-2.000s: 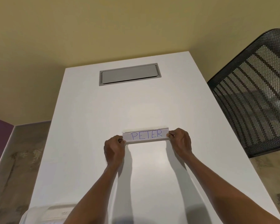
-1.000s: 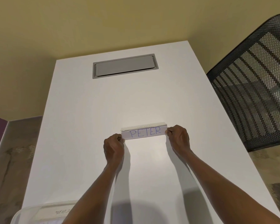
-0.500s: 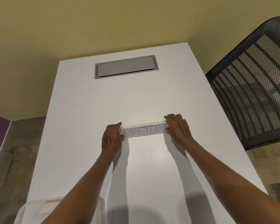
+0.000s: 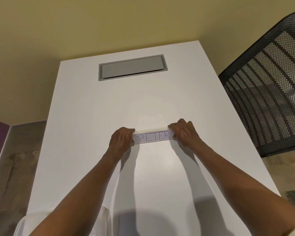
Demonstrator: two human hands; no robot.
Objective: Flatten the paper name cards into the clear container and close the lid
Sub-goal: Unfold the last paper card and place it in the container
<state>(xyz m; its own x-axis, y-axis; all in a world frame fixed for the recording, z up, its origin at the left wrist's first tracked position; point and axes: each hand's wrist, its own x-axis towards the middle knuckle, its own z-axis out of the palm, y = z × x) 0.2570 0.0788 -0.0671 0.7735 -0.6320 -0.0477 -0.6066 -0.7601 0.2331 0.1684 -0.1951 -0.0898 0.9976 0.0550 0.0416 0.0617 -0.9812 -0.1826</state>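
Down in the bottom left corner a clear container [image 4: 32,223] is sitting on the white bench [image 4: 95,116], partly cut off by the frame and partly hidden behind the left forearm, so I can't tell what's inside it or where its lid is. Moving over, the left hand [image 4: 120,142] is reaching out to the middle of the bench and its grip is curling round the left end of the name card [image 4: 152,137], fingers over the top edge and thumb near the bottom corner. The card is standing up on the bench as a folded tent, well apart from the container, with "PETER" in blue pen facing the camera and the top fold showing along its upper edge. On the other side the right hand [image 4: 184,133] is doing the same thing, its grip clenching round the right end of the card with fingers wrapping over the top. Further back a grey cable hatch [image 4: 132,67] is lying flush in the bench near the far edge. Off to the right a black mesh chair [image 4: 269,86] is standing just beside the bench.
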